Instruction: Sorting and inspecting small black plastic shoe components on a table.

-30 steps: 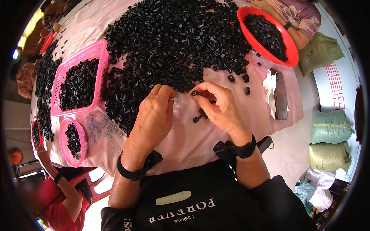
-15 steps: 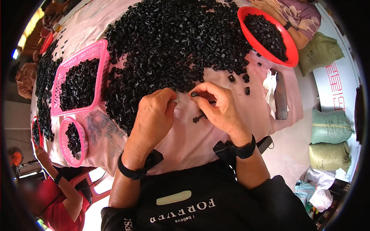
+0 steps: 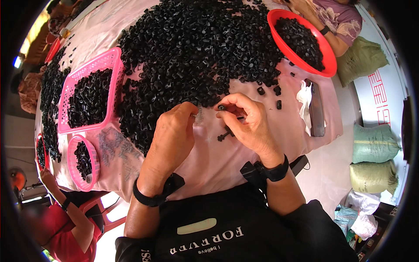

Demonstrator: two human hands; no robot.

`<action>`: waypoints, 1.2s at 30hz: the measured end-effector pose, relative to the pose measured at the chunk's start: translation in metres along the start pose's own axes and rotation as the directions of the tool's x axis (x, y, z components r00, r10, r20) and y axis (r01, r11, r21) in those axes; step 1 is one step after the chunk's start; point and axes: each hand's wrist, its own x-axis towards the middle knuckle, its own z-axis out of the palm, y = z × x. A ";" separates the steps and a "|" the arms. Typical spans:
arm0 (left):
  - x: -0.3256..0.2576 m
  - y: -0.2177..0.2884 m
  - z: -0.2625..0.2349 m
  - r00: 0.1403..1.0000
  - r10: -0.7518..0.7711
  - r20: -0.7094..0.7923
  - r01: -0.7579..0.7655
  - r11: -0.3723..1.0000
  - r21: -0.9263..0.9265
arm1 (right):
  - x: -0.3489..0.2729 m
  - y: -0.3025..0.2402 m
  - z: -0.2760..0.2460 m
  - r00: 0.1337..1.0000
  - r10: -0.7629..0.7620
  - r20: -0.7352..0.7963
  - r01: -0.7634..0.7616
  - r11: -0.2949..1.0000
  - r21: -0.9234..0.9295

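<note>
My left hand (image 3: 172, 131) is closed in a pinch over the table, with small silvery, wire-like pieces (image 3: 199, 115) at its fingertips. They are too fine to name for sure. Facing it, my right hand (image 3: 249, 124) holds a small black cylindrical part (image 3: 221, 108) between thumb and forefinger, a hollow end showing. Beneath the right hand, partly hidden by it, more black parts (image 3: 224, 136) lie on the cloth. Just beyond both hands spreads a big heap of small black plastic parts (image 3: 196, 52).
A pink basket (image 3: 117, 83) and a round pink basket (image 3: 94, 162) hold black parts at left, near scattered silvery pieces (image 3: 114, 148). At right are a red basin (image 3: 330, 65), a phone (image 3: 317, 111) and tissue (image 3: 304, 102). One co-worker sits lower left, another upper right.
My hands stay nearly in place. Slightly more of the silvery pieces shows at my left fingertips, and the black part in my right fingers has tilted a little.
</note>
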 end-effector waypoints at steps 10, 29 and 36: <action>0.007 0.025 0.003 0.996 -0.085 0.014 0.086 0.982 -0.168 | -0.002 -0.007 0.011 0.994 -0.092 0.067 0.089 0.995 0.037; -0.003 0.006 -0.008 0.974 -0.053 0.219 0.069 0.995 -0.068 | -0.005 -0.011 0.013 0.983 -0.027 0.181 0.054 0.988 -0.145; -0.003 0.013 -0.002 0.976 -0.139 0.166 0.153 0.985 -0.076 | -0.007 -0.010 0.016 0.986 0.006 0.164 0.003 0.998 -0.058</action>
